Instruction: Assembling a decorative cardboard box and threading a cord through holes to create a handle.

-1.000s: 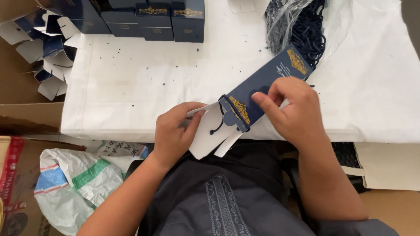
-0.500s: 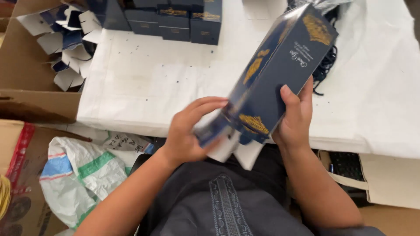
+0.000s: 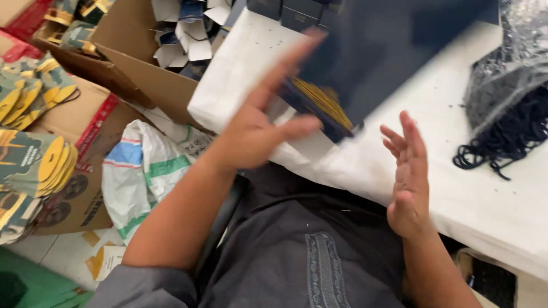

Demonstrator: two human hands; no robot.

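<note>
Step in hand: squaring the dark blue box (image 3: 394, 51). Left hand (image 3: 260, 128) grips its lower end; right hand (image 3: 408, 171) open, empty, just beside; next press likely needs both

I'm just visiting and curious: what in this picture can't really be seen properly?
- Dark blue box, head view: motion-blurred, top cut off by the frame edge.
- Left hand: blur hides whether it grips the box or only touches it.
- Black cords: partly cut off at the right edge.
- Right hand: open, clear of the box.
</note>
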